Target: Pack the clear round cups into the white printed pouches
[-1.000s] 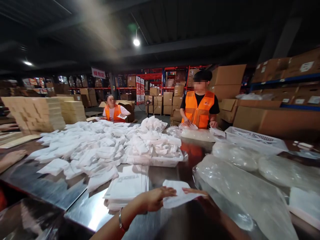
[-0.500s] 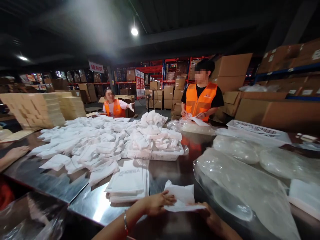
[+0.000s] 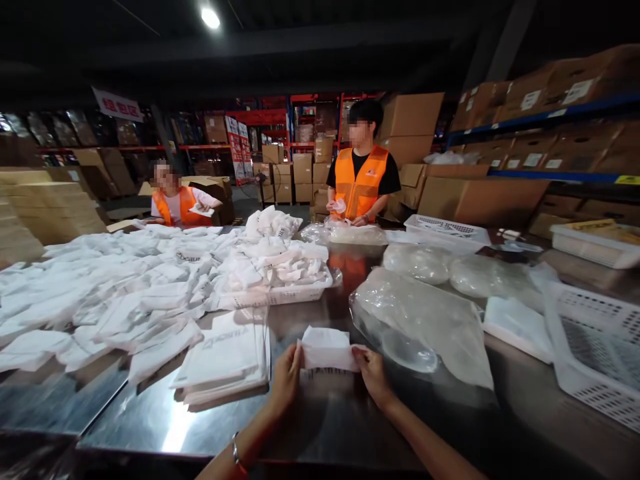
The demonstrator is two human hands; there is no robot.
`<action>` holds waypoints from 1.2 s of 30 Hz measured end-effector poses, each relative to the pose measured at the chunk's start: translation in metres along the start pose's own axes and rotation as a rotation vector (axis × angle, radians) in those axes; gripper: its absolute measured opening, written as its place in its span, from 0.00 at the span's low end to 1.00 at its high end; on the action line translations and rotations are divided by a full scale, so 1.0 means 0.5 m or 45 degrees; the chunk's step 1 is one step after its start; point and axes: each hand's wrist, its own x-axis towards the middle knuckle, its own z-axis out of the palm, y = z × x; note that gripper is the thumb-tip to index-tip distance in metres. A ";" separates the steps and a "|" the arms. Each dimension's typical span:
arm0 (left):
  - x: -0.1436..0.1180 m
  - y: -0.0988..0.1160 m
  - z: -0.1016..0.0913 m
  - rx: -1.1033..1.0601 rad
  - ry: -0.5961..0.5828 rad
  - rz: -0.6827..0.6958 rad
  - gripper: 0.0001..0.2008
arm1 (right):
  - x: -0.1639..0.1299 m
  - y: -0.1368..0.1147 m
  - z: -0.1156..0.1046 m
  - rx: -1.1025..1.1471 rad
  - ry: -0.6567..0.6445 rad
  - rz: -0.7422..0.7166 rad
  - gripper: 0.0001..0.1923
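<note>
A white soft pouch (image 3: 326, 353) is stretched between my two hands just above the metal table, with a fold running across it. Dark print shows along its lower edge. My left hand (image 3: 287, 373), with a bracelet on the wrist, pinches the left end. At the right end, my right hand (image 3: 373, 375) grips it between thumb and fingers. To the left of my hands lies a stack of flat white printed bags (image 3: 225, 357). Clear plastic bags (image 3: 425, 320) holding pale contents lie to the right.
A large heap of white pouches (image 3: 120, 287) covers the left of the table, beside a filled white basket (image 3: 280, 295). Another white basket (image 3: 600, 347) stands at right. Across the table are two people in orange vests, one standing (image 3: 361, 180), one lower at left (image 3: 175, 203).
The view has swung right. My hands have come level at both ends of the pouch, which now looks narrower and folded over. The standing person's white sheet no longer shows.
</note>
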 end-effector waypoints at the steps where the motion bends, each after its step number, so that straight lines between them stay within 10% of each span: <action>1: 0.004 0.004 0.006 0.035 0.031 -0.021 0.26 | 0.003 0.003 0.007 -0.034 0.048 0.020 0.40; 29: 0.028 0.015 -0.007 0.961 -0.245 -0.302 0.15 | -0.001 0.038 0.027 -0.588 0.131 -0.012 0.45; 32: 0.024 0.031 0.006 1.166 -0.141 -0.051 0.21 | 0.000 0.044 0.033 -0.603 0.144 -0.025 0.46; 36: 0.031 0.000 0.077 1.335 0.031 0.777 0.28 | 0.001 0.074 0.043 -0.590 0.080 0.002 0.41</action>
